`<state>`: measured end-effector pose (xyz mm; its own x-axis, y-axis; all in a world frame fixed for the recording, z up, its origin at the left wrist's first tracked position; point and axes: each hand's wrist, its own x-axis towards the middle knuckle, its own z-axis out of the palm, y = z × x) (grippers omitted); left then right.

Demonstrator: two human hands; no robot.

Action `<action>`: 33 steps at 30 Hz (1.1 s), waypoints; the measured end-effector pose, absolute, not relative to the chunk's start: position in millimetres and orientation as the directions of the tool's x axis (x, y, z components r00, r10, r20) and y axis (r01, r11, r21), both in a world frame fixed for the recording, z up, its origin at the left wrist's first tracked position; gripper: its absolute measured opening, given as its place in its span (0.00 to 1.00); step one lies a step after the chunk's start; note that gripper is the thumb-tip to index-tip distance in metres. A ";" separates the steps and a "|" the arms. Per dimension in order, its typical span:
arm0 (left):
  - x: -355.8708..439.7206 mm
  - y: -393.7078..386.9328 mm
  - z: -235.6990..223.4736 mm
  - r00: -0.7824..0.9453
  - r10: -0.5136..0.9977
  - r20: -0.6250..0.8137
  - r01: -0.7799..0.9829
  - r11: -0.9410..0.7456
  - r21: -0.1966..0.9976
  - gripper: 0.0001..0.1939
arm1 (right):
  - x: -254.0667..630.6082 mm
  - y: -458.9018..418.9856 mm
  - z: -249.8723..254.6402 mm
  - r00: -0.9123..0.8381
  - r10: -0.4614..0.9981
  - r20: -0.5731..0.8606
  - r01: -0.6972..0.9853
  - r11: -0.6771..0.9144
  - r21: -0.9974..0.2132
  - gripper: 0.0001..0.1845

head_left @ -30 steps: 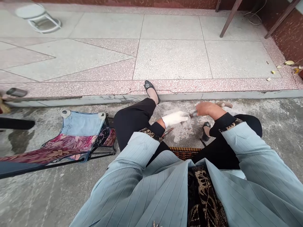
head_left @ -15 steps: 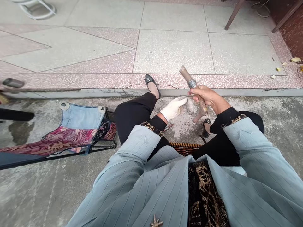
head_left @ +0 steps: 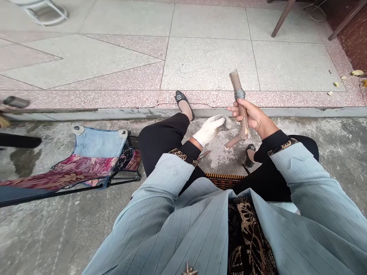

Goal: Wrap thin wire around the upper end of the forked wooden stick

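Note:
I sit low with my knees apart over a dusty patch of concrete floor (head_left: 220, 151). My right hand (head_left: 252, 114) is bare and closed round a brown wooden tool handle (head_left: 241, 110), held nearly upright, with a silver wire band near its top and a forked lower end. My left hand (head_left: 208, 130) wears a white glove and is closed on a small grey pad or rag (head_left: 226, 121) just left of the handle, a little apart from it. A thin reddish tool (head_left: 204, 154) lies on the floor by my left cuff.
A folding stool with patched cloth seat (head_left: 86, 160) stands to my left. A raised terrazzo step (head_left: 114, 110) runs across ahead. Wooden furniture legs (head_left: 282, 17) stand at the far right, a white stool (head_left: 43, 9) at the far left. A woven mat (head_left: 223, 179) lies under me.
My right hand lifted the handle off the floor, where it lay flat against the gloved hand, and turned it nearly upright. My left hand rose slightly with the grey pad.

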<state>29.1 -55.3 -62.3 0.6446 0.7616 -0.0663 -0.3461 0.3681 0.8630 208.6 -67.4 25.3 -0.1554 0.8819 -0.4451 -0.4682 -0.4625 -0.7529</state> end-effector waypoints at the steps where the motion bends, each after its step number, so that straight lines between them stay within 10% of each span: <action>1: 28.8 -53.9 -63.3 0.643 0.764 -0.046 -0.327 0.329 0.886 0.15 | 208.2 -67.3 25.5 -0.149 0.882 -0.446 -0.482 -0.459 -0.746 0.10; 6: 18.9 -44.2 -55.2 0.511 0.808 0.293 -0.143 -0.257 0.956 0.26 | 208.7 -66.1 26.1 -0.114 0.886 -0.450 -0.493 -0.444 -0.748 0.14; 12: 8.2 -40.7 -23.4 0.680 0.502 0.534 0.304 -0.856 0.418 0.19 | 207.3 -64.1 25.1 -0.072 0.856 -0.511 -0.482 -0.479 -0.734 0.15; 16: 15.5 -39.2 -21.5 0.739 0.496 0.456 0.360 -0.863 0.356 0.17 | 206.6 -63.0 23.5 -0.055 0.849 -0.525 -0.518 -0.474 -0.712 0.16; 33: 25.1 -51.3 -32.4 0.552 0.827 0.109 0.342 -0.344 0.874 0.14 | 206.7 -60.0 13.0 0.111 0.857 -0.502 -0.528 -0.377 -0.760 0.17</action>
<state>25.1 -51.3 -32.4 0.5520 0.8267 0.1092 0.3422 -0.3440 0.8744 206.7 -60.0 13.0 0.1108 0.8575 -0.5024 -0.5285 -0.3773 -0.7605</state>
